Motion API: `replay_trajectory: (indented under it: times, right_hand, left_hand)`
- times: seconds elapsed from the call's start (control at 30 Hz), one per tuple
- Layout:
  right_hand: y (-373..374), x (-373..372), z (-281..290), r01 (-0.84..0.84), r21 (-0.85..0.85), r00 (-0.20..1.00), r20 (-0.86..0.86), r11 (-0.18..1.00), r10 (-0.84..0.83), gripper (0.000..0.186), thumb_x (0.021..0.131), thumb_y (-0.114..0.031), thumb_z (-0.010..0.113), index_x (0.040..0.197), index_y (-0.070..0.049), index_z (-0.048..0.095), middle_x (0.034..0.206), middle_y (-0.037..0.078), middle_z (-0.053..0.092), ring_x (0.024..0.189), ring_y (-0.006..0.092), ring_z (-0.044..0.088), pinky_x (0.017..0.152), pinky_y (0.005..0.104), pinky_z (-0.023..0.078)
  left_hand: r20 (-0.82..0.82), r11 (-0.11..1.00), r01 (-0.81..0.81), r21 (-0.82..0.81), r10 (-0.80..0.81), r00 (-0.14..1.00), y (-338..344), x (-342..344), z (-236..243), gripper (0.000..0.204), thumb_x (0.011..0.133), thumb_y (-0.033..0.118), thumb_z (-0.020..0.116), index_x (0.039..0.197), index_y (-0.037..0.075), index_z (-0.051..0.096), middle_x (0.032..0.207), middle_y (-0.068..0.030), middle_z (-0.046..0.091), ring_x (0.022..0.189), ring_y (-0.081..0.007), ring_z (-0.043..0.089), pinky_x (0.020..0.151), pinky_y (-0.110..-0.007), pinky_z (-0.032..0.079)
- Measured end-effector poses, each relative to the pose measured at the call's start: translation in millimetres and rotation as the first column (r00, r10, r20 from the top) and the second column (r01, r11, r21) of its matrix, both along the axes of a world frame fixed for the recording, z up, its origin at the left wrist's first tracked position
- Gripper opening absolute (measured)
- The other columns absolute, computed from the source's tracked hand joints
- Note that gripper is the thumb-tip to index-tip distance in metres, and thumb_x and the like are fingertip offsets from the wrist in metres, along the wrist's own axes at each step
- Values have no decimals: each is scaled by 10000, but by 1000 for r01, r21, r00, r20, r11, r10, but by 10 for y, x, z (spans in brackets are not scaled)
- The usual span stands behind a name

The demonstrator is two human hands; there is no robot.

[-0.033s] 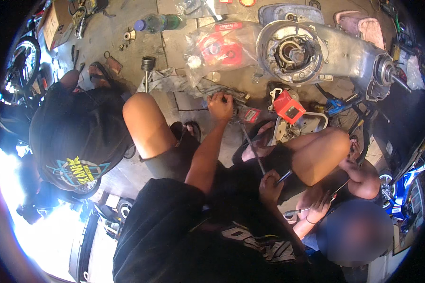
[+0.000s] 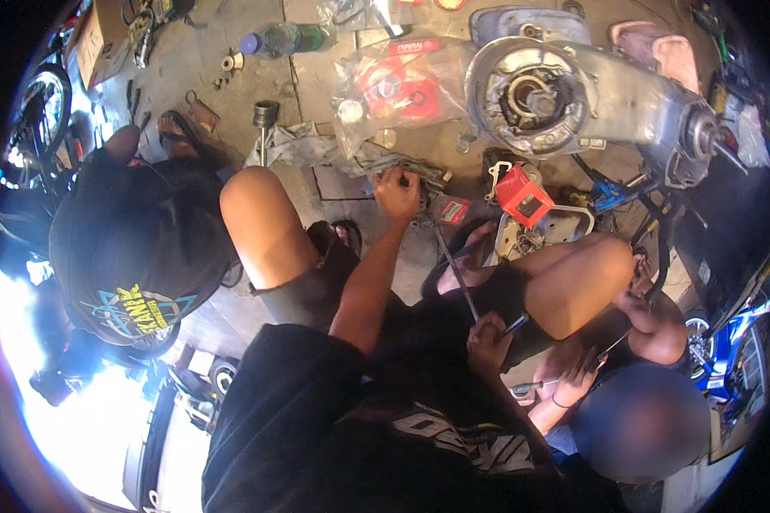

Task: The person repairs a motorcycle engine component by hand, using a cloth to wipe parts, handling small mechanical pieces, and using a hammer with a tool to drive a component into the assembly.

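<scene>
A: This floor (image 2: pixel 265 81) looks like a workshop floor, with many parts over it. Where is the long metal bar (image 2: pixel 456 269)?

B: It slants between the person's legs. Its far end is just beside the left hand (image 2: pixel 396 192), near the lower edge of the grey cloth (image 2: pixel 316 152).

A: And how is it held?

B: The right hand (image 2: pixel 490 342) is closed around its near end, perhaps for good control. The left hand has its fingers curled; what is inside, I cannot tell. Maybe it steadies something.

A: Why does the metal casing (image 2: pixel 629 94) lie toward the floor's far right corner?

B: It is bulky, so probably there it leaves space for the legs. The red box (image 2: pixel 524 195) lies nearer, maybe for easy reach.
</scene>
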State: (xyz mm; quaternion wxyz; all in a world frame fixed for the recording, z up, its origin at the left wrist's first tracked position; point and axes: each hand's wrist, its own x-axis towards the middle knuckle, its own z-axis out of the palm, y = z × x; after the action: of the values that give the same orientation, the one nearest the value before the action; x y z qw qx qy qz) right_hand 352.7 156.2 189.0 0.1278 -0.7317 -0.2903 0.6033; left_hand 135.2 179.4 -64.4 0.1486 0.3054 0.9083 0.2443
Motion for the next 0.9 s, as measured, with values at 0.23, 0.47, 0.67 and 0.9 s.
replay_trajectory:
  times: [0.23, 0.47, 0.67, 0.9]
  right_hand:
    - [-426, 648, -270, -742, 168, 654, 395, 649, 645, 190, 917, -76, 476, 730, -58, 510, 711, 9, 519, 617, 102, 466, 540, 273, 364]
    - [161, 223, 93, 116, -174, 993, -14, 978, -120, 191, 907, -77, 470, 721, -69, 515, 653, 8, 482, 566, 109, 484, 469, 290, 369]
    - [-117, 418, -301, 302, -164, 936, -136, 939, -325, 183, 906, -84, 477, 730, -72, 526, 638, 2, 466, 544, 92, 451, 466, 259, 356]
    - [94, 390, -81, 183, -162, 983, -1, 970, -186, 182, 907, -78, 455, 741, -68, 528, 647, -7, 456, 513, 77, 393, 480, 230, 319]
  left_hand:
    - [14, 995, 27, -97, -25, 1000, -55, 120, 49, 184, 830, 170, 600, 772, 9, 669, 823, -199, 680, 759, -418, 598, 863, -505, 468]
    - [22, 991, -5, -134, 8, 1000, 42, 119, -1, 214, 828, 164, 579, 797, -15, 691, 870, -196, 703, 797, -429, 603, 834, -518, 487]
    - [-8, 995, 46, -89, -46, 999, 147, 69, 87, 219, 842, 183, 573, 820, 6, 700, 858, -191, 700, 800, -404, 619, 901, -510, 460]
    - [-62, 993, -39, -112, 32, 998, 91, 82, 86, 234, 840, 168, 566, 851, -22, 701, 927, -206, 714, 839, -403, 645, 934, -488, 452]
